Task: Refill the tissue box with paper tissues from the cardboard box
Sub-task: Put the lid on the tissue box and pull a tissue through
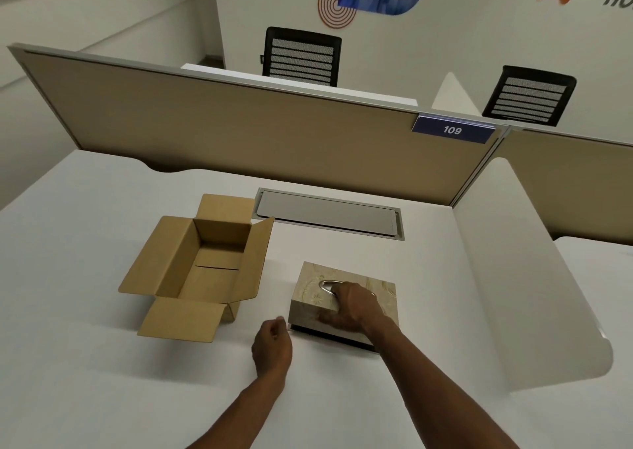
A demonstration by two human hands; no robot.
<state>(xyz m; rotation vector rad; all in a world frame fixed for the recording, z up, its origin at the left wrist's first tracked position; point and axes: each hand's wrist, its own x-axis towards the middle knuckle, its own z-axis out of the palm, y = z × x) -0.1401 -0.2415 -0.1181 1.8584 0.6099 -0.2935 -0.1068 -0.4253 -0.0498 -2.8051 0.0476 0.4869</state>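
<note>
Resting on top of the tissue box (310,298), the right hand (349,308) grips its near upper edge: fingers curl over the top by the oval metal-rimmed opening (325,286), and the thumb presses the front face. The grip is closed around the lid section, which sits slightly raised above a dark base strip (335,337) visible along the bottom front.

The left hand (272,346) hovers just beside the near left corner of the tissue box, not touching it. Its fingers are loosely curled inward, narrow, and hold nothing that can be seen.

The tissue box stands on the white desk (102,363), right of centre, patterned beige. Whether tissues are inside cannot be told; the opening is partly covered by the right hand.

The cardboard box (202,267) stands on the desk to the left of the tissue box, apart from it, with all four flaps folded outward. Its visible interior shows only the bare cardboard floor and walls.

Behind both containers, a grey cable hatch (329,214) is set flush into the desk. A tan partition (222,123) bearing a blue plate reading 109 (452,129) rises at the far edge. Two black mesh chairs (301,56) stand beyond it.
</note>
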